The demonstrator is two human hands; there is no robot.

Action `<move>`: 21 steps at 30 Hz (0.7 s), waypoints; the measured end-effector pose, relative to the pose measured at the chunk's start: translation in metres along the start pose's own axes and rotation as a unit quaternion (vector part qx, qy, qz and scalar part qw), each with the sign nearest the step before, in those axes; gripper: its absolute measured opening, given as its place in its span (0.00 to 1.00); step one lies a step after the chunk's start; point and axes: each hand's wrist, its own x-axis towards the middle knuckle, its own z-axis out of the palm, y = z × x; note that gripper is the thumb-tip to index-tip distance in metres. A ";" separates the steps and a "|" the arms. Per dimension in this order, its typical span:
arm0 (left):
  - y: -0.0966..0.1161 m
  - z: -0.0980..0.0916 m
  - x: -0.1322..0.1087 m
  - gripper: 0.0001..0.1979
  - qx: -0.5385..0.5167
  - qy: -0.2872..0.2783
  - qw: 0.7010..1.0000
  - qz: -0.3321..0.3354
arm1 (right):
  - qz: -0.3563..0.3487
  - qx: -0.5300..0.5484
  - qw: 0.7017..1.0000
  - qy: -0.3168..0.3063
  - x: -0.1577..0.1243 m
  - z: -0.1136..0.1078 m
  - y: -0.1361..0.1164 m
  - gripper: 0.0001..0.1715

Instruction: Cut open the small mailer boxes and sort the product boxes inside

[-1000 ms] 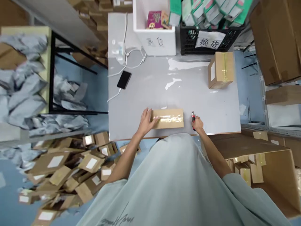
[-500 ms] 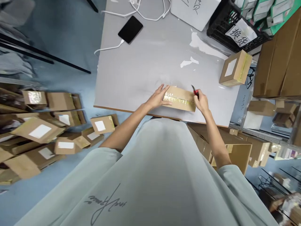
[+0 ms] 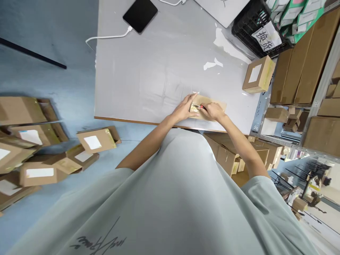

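Black phone (image 3: pixel 140 16) (white cable (image 3: pixel 111 37) attached) — labelled carton (image 3: pixel 259 75) near black crate (image 3: pixel 244 27).

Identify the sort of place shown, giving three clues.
Probably a parcel-handling workroom or stockroom: labelled cardboard boxes on the floor, cartons on metal shelving, and a box cutter in the right hand at a taped box.

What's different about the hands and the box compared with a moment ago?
The right hand, holding the cutter, has moved left from beside the box's right end to over the box; the blade now points toward the left hand. Nothing was let go. The left hand is still at the box's left end; the phone still lies on the table.
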 end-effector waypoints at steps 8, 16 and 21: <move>-0.005 0.001 0.002 0.67 0.005 -0.004 1.000 0.011 | 0.012 -0.023 1.000 -0.007 0.000 -0.008 -0.009 0.35; -0.012 0.006 0.004 0.68 0.002 0.004 1.000 0.009 | 0.018 -0.046 0.999 -0.019 0.001 -0.026 -0.023 0.32; -0.014 0.007 0.008 0.67 0.019 0.004 1.000 -0.002 | 0.019 -0.062 0.998 -0.009 0.010 -0.031 -0.040 0.28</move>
